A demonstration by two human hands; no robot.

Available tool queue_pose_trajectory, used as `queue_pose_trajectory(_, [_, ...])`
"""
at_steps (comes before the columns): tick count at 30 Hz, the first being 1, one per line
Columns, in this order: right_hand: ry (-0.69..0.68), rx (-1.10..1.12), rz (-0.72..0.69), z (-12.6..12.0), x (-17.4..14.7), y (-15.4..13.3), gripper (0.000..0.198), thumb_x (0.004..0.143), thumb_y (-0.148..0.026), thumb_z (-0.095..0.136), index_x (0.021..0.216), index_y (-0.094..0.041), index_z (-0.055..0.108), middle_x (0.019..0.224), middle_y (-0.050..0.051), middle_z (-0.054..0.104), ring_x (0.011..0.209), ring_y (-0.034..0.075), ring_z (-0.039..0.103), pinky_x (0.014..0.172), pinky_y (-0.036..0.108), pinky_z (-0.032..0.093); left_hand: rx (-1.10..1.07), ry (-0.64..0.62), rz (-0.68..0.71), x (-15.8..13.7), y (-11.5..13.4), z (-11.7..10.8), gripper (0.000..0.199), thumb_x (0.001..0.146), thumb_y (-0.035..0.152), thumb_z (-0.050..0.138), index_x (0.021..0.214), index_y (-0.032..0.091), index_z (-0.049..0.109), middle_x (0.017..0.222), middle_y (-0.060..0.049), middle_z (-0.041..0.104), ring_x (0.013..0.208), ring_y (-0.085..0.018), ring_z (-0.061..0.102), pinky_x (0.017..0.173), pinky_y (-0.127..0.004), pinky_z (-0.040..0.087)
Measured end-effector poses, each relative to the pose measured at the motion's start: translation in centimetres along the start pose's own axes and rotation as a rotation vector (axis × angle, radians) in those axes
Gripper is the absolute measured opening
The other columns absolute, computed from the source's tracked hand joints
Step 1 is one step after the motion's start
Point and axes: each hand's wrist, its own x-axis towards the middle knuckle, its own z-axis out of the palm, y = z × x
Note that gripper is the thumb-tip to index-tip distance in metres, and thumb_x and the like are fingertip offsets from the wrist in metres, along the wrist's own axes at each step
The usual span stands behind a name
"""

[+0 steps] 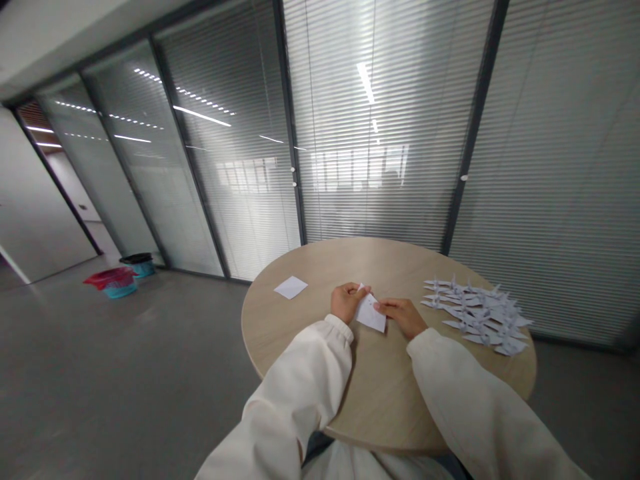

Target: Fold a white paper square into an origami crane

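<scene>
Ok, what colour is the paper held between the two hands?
The held paper looks white; the head view shows it.

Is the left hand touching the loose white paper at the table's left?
Apart: the head view plainly shows bare tabletop between the left hand and the loose white paper.

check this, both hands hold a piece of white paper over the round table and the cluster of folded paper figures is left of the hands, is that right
Not quite: the head view shows the cluster of folded paper figures right of the hands. The left hand and right hand do hold a piece of white paper over the round table.
</scene>
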Motion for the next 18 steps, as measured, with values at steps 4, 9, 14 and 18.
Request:
queue_pose_trajectory(4, [-0.003, 0.031, 0.019, 0.04, -0.07, -0.22, 0.034, 0.062, -0.044, 0.061, 0.075, -0.013, 0.069, 0.067, 0.003, 0.065, 0.064, 0.017, 0.057, 0.061, 0.027, 0.042, 0.03, 0.02, -0.002, 0.24, -0.21, -0.08, 0.036, 0.057, 0.046, 0.064, 0.066, 0.011, 0.066, 0.059, -0.007, 0.064, 0.049, -0.013, 0.054, 0.045, -0.02, 0.036])
queue_pose_trajectory(9, [-0.019, 0.047, 0.038, 0.09, -0.27, -0.63, 0.033, 0.062, -0.043, 0.061, 0.073, -0.012, 0.068, 0.066, 0.003, 0.065, 0.063, 0.016, 0.056, 0.061, 0.027, 0.042, -0.053, 0.024, -0.007, 0.2, 0.09, -0.04, 0.034, 0.057, 0.044, 0.065, 0.064, 0.01, 0.065, 0.065, -0.01, 0.065, 0.052, -0.014, 0.056, 0.048, -0.022, 0.04])
queue_pose_trajectory(14, [-0.052, 0.08, 0.054, 0.13, -0.3, -0.68, 0.037, 0.06, -0.045, 0.063, 0.076, -0.012, 0.069, 0.068, 0.004, 0.066, 0.065, 0.018, 0.058, 0.064, 0.028, 0.044, 0.007, 0.067, 0.011, 0.11, 0.2, -0.1, 0.033, 0.057, 0.044, 0.065, 0.06, 0.011, 0.064, 0.064, -0.01, 0.065, 0.053, -0.014, 0.057, 0.048, -0.021, 0.04])
queue_pose_trajectory(18, [-0.052, 0.101, 0.074, 0.11, -0.11, -0.25, 0.038, 0.057, -0.045, 0.065, 0.074, -0.012, 0.069, 0.068, 0.004, 0.066, 0.065, 0.018, 0.058, 0.063, 0.029, 0.045, 0.006, 0.046, -0.022, 0.22, 0.19, -0.11, 0.033, 0.056, 0.044, 0.065, 0.058, 0.011, 0.063, 0.061, -0.008, 0.064, 0.05, -0.013, 0.056, 0.047, -0.021, 0.04])
